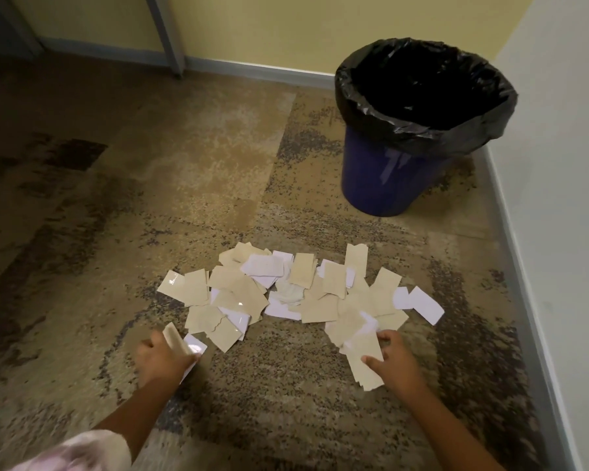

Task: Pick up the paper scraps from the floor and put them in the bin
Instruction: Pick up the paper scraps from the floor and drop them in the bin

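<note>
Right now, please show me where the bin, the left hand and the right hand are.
bin [385, 178]: head view, on its blue wall.
left hand [162, 358]: head view, middle of the hand.
right hand [393, 362]: head view, middle of the hand.

Tan and white paper scraps [296, 290] are seen on a mottled brown and beige carpet [198, 171]. A blue bin [385, 175] is lined with a black bag [422, 107], and pale yellow walls [286, 25] are edged by grey skirting.

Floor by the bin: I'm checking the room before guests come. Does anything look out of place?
Yes. Torn paper scraps lie scattered on the carpet in front of the blue bin. The left hand and right hand are gathering them.
</note>
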Demonstrator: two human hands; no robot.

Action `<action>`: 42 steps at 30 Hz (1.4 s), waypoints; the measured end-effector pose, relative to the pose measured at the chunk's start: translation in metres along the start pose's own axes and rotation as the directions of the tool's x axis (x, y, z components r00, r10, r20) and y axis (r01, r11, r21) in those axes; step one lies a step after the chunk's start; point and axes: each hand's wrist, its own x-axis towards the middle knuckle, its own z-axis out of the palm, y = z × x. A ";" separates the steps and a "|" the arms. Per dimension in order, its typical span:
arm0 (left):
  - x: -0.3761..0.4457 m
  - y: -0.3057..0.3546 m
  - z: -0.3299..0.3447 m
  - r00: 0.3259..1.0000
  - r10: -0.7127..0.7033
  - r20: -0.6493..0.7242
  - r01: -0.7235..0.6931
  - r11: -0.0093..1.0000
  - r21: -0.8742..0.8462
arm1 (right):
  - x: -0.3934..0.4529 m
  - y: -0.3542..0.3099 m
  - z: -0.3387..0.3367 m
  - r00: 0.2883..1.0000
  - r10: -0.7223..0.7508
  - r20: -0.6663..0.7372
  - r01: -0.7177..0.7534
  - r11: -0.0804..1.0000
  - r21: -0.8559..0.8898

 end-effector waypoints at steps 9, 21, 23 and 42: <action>-0.003 -0.004 0.013 0.962 0.108 0.249 -0.190 0.922 0.337 | 0.003 -0.029 -0.022 0.975 -0.132 -0.179 0.132 0.991 -0.008; 0.009 0.004 0.011 0.962 0.153 0.225 -0.241 0.862 0.446 | -0.007 -0.021 -0.035 0.967 -0.172 -0.190 0.167 0.985 -0.040; 0.011 0.006 0.010 0.953 0.213 0.215 -0.291 0.839 0.460 | -0.012 -0.017 -0.035 0.968 -0.154 -0.196 0.153 0.988 -0.020; 0.031 0.060 -0.111 0.998 -0.039 0.055 0.056 0.931 -0.362 | 0.053 -0.239 -0.235 0.896 -0.080 -0.437 0.369 0.683 0.631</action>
